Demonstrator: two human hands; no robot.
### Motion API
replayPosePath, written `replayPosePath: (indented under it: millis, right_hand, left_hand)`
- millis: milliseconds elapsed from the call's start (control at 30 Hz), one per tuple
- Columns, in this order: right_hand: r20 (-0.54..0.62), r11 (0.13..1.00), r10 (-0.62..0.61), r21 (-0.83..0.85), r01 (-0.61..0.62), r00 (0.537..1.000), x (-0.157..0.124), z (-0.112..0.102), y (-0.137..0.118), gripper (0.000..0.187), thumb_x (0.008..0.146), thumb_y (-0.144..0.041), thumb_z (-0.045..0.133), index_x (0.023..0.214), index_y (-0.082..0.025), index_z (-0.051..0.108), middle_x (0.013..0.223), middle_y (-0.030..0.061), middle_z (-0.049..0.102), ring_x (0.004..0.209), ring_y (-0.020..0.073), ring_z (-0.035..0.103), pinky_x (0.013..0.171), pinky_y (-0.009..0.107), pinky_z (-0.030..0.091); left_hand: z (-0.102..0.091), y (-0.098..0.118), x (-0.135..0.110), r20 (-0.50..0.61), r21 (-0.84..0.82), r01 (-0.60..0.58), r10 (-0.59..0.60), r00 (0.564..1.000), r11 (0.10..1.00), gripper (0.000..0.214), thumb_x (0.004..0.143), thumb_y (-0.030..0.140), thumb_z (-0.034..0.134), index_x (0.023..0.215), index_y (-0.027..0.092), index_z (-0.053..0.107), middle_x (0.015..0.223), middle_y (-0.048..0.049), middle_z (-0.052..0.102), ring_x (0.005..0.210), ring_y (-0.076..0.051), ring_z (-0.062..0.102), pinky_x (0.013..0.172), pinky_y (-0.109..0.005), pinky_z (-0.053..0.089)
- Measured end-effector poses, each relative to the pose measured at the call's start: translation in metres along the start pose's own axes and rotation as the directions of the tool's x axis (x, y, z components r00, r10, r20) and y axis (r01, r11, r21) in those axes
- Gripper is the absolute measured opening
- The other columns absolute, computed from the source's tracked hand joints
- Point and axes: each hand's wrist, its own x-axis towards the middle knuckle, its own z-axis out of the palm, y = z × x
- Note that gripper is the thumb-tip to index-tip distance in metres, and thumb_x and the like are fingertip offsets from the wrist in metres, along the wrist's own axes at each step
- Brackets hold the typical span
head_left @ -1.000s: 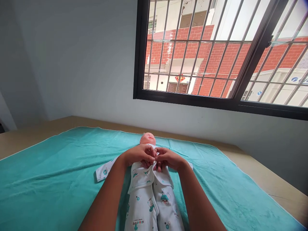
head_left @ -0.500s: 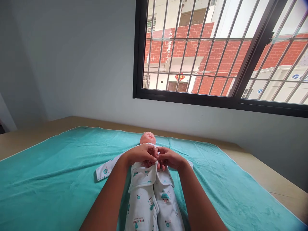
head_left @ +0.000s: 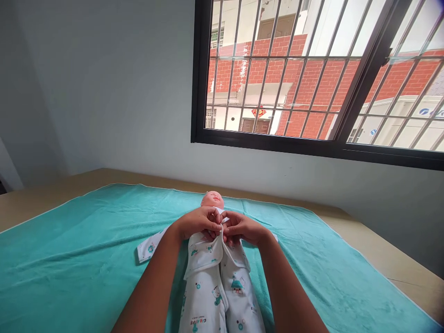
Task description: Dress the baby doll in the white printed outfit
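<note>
A baby doll [head_left: 212, 199] lies on its back on a teal towel [head_left: 76, 249], head away from me. It wears a white printed baby suit [head_left: 215, 286]. My left hand [head_left: 197, 223] and my right hand [head_left: 243, 228] meet over the doll's chest. Both pinch the two front edges of the suit together at the middle, fingers curled. One empty sleeve [head_left: 149, 247] of the suit lies flat to the left.
The towel covers a tan wooden surface [head_left: 381, 249] that runs up to a grey wall. A black-framed barred window [head_left: 312, 148] is above on the right, with a brick building outside.
Both hands have stayed on the doll's chest, with small finger shifts along the suit's front opening. The view has barely moved.
</note>
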Motion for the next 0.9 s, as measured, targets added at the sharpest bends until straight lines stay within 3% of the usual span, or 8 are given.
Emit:
replayPosePath:
  millis: [200,333,467,633,900]
  right_hand:
    - [-0.132,0.951,-0.063,-0.310,0.020,0.989,0.004,0.010,-0.026,0.036,0.074,-0.042,0.076,0.096,-0.019,0.060,0.065,-0.0039,0.061,0.056,0.0082,0.052,0.049,0.018,0.037]
    - [-0.203,0.924,-0.060,-0.381,-0.022,0.977,0.004,0.010,-0.029,0.038,0.070,-0.043,0.079,0.094,-0.019,0.062,0.069,-0.0039,0.060,0.056,0.0074,0.049,0.049,0.019,0.035]
    - [-0.242,0.915,-0.028,-0.397,-0.073,0.970,0.007,0.008,-0.025,0.037,0.070,-0.039,0.079,0.096,-0.019,0.062,0.072,-0.0019,0.064,0.060,0.0107,0.058,0.053,0.021,0.043]
    - [-0.258,0.908,0.042,-0.394,-0.145,0.965,0.008,0.010,-0.025,0.043,0.065,-0.036,0.082,0.099,-0.020,0.060,0.073,-0.0003,0.067,0.063,0.0142,0.063,0.060,0.027,0.052]
    - [-0.187,0.882,0.005,-0.461,-0.092,0.982,-0.003,0.020,-0.041,0.033,0.067,-0.019,0.073,0.098,-0.020,0.062,0.077,-0.0012,0.065,0.067,0.0111,0.058,0.056,0.020,0.045]
  left_hand:
    - [-0.005,-0.009,0.002,0.013,-0.181,-0.078,0.082,0.997,0.980,0.038,0.067,0.030,0.082,0.072,0.017,0.047,0.070,0.0025,0.061,0.062,-0.010,0.060,0.058,-0.022,0.048]
    - [-0.004,-0.014,0.004,0.008,-0.240,-0.079,0.084,0.996,0.968,0.037,0.065,0.032,0.085,0.082,0.014,0.057,0.074,0.0014,0.061,0.063,-0.009,0.059,0.058,-0.020,0.047]
    - [0.001,-0.007,0.002,-0.016,-0.145,-0.030,0.027,0.999,0.989,0.040,0.070,0.041,0.080,0.093,0.015,0.061,0.081,-0.0021,0.066,0.068,-0.011,0.062,0.063,-0.024,0.052]
    - [0.006,0.005,0.001,-0.071,0.053,0.046,-0.042,0.997,0.998,0.038,0.072,0.044,0.077,0.092,0.015,0.062,0.081,-0.0032,0.067,0.071,-0.015,0.066,0.062,-0.027,0.055]
    - [0.007,0.008,0.000,-0.091,0.093,0.076,-0.068,0.994,0.993,0.032,0.069,0.031,0.077,0.093,0.016,0.061,0.084,-0.0039,0.070,0.074,-0.018,0.069,0.067,-0.029,0.058]
